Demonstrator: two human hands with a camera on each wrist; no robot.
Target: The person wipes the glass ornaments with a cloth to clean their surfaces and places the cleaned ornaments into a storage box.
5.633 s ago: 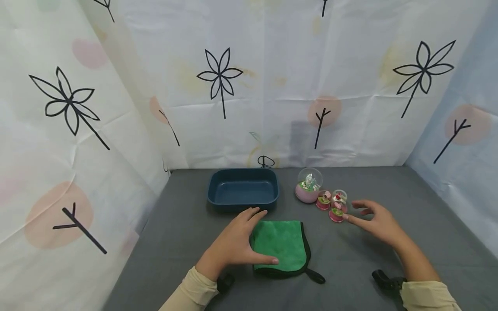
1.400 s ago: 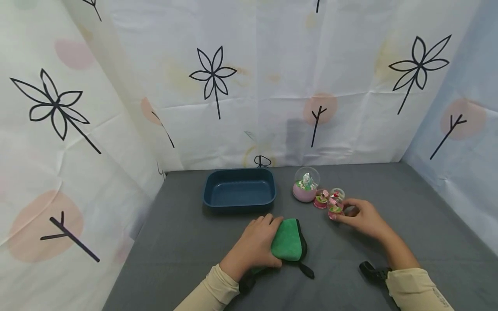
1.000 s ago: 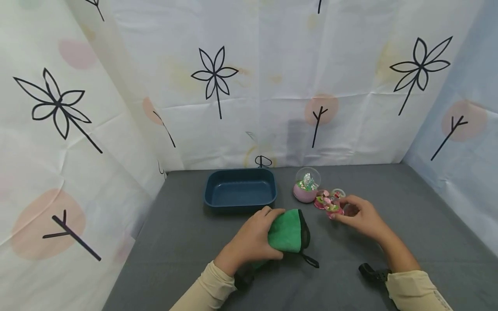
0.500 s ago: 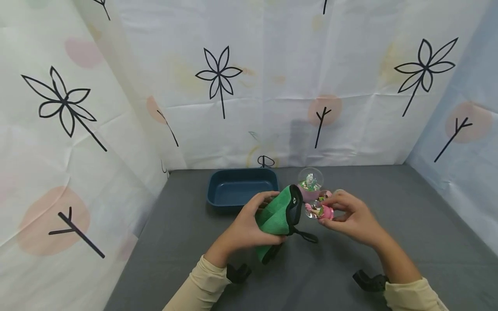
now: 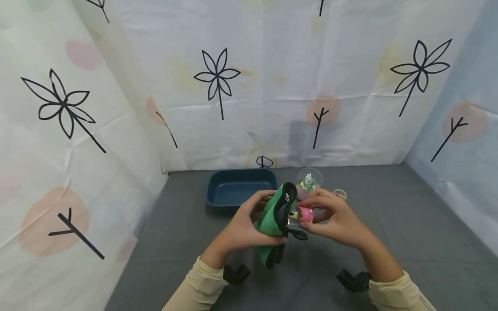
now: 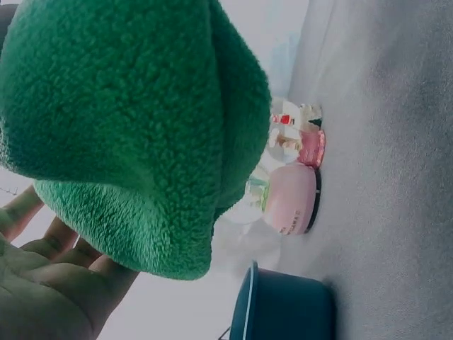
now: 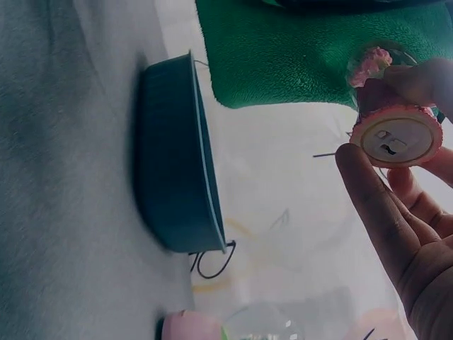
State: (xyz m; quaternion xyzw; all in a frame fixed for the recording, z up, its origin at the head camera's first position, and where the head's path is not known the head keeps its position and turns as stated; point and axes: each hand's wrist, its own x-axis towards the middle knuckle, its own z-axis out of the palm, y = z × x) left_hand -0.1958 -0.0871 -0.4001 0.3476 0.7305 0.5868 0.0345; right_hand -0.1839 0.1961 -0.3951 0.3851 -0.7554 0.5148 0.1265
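Note:
My left hand [image 5: 249,226] grips a folded green cloth [image 5: 270,220] with black edging and a hanging loop, held up off the table. In my right hand [image 5: 334,216] a small snow globe [image 5: 306,214] with a pink base is pinched between thumb and fingers. It lies on its side, its clear dome pointing left against the cloth. The right wrist view shows the pale underside of the base [image 7: 396,139] and the dome beside the green pile. From the left wrist, the cloth [image 6: 127,127] fills much of the view and hides the held globe.
A dark blue tray [image 5: 218,206] stands at the back, behind my left hand. To its right is a larger snow globe [image 5: 309,181] with a pink base. Small snow globes [image 6: 311,147] stand near it, one [image 5: 340,194] showing past my right hand. Patterned cloth walls [image 5: 264,129] enclose the grey table.
My left hand has gripped and lifted the cloth from the table. My right hand has picked up a small snow globe, tipped it sideways and brought it left to the cloth.

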